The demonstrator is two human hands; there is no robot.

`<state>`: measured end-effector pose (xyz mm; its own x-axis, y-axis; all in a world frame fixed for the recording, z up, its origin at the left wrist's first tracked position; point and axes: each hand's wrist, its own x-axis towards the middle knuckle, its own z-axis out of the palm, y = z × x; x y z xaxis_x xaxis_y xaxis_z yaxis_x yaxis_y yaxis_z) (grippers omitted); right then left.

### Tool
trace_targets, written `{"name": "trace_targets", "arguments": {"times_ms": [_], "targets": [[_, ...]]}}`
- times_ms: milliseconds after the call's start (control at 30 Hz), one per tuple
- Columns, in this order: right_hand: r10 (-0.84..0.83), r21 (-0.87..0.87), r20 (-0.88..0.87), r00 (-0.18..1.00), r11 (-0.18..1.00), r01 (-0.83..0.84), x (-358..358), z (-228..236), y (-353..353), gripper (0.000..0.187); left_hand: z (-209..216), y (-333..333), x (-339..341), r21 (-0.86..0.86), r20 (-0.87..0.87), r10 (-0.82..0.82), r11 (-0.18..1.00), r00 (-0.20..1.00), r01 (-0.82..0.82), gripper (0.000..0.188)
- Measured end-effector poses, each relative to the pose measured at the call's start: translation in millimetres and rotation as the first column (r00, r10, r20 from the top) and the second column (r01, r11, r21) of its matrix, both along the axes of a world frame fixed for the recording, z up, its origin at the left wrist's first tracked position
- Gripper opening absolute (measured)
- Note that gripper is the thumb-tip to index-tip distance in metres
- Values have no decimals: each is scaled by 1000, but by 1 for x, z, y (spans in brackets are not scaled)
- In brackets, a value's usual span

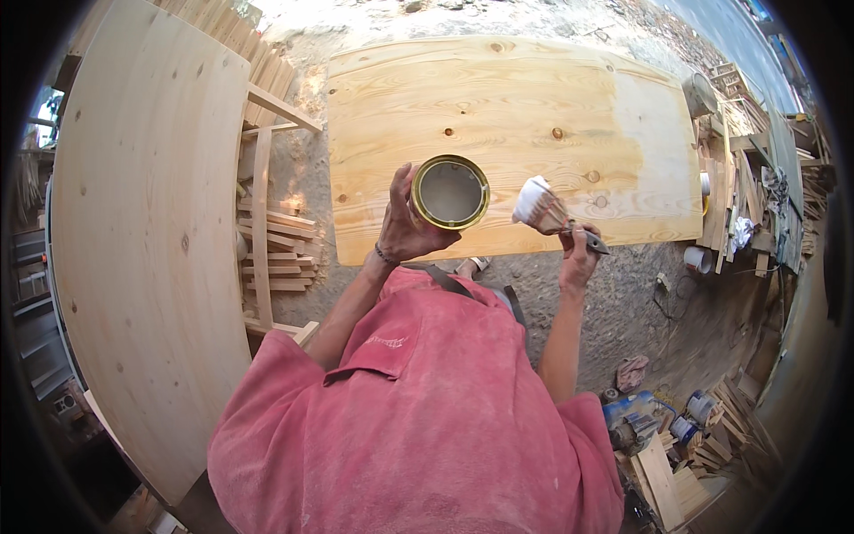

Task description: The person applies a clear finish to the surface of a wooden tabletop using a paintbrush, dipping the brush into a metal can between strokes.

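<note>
My left hand is wrapped round the side of an open round tin with a gold rim, and pale liquid shows inside it. In my right hand is a wide paintbrush, gripped by its dark handle, its bristles tipped with white and pointing up to the left. Both are held above the near part of a wooden board. Most of that board has a glossy yellow tone; a patch towards its right end looks paler and duller.
Another large pale wooden panel stands at left, beside a wooden frame and stacked strips. Timber scraps and a white bucket are at right. Cans, offcuts and a crumpled cloth lie at lower right.
</note>
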<state>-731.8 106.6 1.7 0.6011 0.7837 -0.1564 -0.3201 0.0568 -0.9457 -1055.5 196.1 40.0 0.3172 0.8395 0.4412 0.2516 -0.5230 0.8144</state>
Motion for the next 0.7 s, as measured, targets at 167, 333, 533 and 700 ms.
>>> {"name": "trace_targets", "arguments": {"times_ms": [167,333,533,700], "targets": [[61,-107,118,991,993,-48,15,-79,-5,14,20,-3,-3,-14,-80,32,999,996,-33,119],[133,-215,428,894,976,-42,111,-71,-5,14,25,-5,-14,-145,-28,145,978,989,-148,104],[114,-185,959,258,945,270,142,-30,20,13,17,-11,-29,-244,15,182,954,983,-173,119],[408,-403,906,-112,913,65,13,-36,42,14,2,-19,-38,-358,103,221,918,970,-171,139]]}}
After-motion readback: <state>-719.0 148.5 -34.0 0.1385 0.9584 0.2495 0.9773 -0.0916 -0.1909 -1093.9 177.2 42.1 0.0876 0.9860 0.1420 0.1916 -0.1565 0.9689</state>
